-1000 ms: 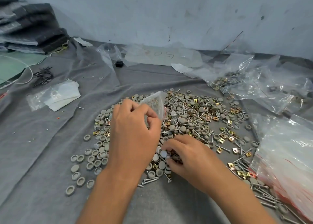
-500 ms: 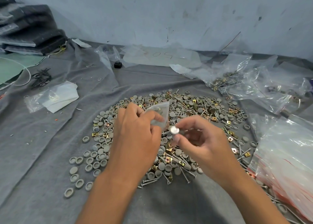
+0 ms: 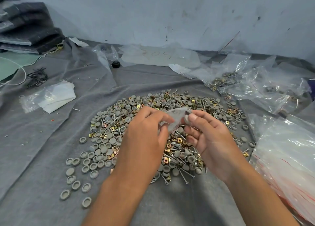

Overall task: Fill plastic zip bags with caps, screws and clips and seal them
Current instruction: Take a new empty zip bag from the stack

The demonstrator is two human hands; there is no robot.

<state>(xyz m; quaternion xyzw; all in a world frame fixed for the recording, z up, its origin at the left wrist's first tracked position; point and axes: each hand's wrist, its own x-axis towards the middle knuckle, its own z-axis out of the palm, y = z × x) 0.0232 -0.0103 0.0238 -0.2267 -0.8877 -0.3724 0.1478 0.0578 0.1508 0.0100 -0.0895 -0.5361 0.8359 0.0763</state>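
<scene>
The left hand point(image 3: 144, 132) pinched a small zip bag point(image 3: 173, 119); the right hand point(image 3: 209, 137) pinched a grey cap point(image 3: 187, 118) at its mouth.

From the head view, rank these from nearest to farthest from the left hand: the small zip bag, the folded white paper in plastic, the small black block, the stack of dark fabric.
1. Small zip bag: pinched by the left hand.
2. Folded white paper in plastic: left, on the grey cloth.
3. Small black block: far, slightly left.
4. Stack of dark fabric: far left corner.
</scene>
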